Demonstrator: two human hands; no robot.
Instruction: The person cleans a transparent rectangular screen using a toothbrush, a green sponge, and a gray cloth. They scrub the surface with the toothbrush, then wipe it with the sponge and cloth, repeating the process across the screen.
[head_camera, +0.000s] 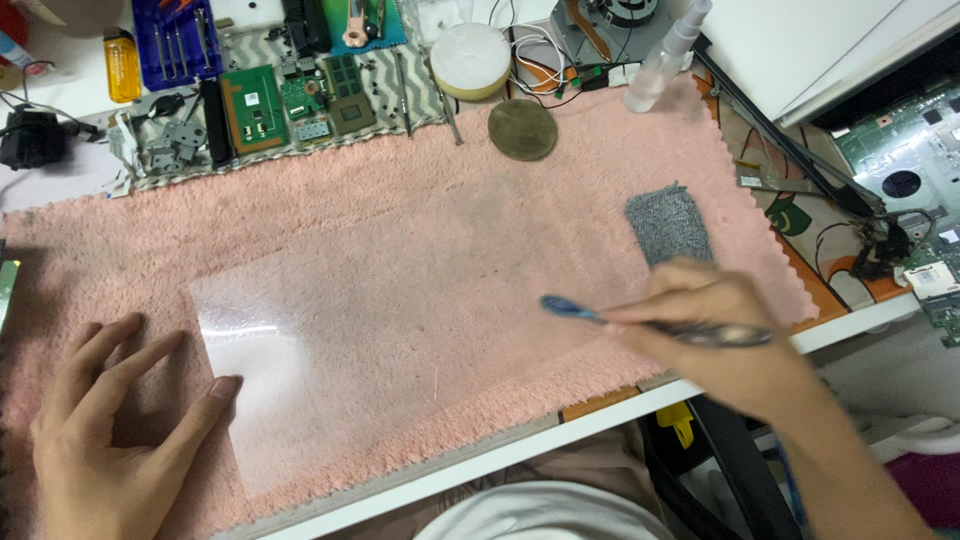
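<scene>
currently the left hand (115, 435) lies flat and open, fingers spread, on the near left corner of a clear plastic sheet (400, 330), pinning it against the pink fleece mat (150, 240) that covers the workbench; the pressure at the corner appears to keep the thin sheet from sliding. the right hand (725, 335) is closed around a blue-handled tool (650, 322), held like a pen, with its tip over the right part of the sheet; the tool is blurred, so its exact kind cannot be told, though it looks like a small brush. the sheet lies flat in the middle of the mat, directly in front of the person, with glare near its left edge. a small grey cloth (668, 224) rests on the mat just beyond the right hand, within easy reach. along the far edge, set clear of the sheet, are a round brownish disc (522, 129), a white round container (470, 60), a clear spray bottle (665, 55), green circuit boards (255, 107), a blue screwdriver case (178, 40) and a yellow lighter (123, 66). an opened laptop chassis (905, 150) sits off the mat at right.
</scene>
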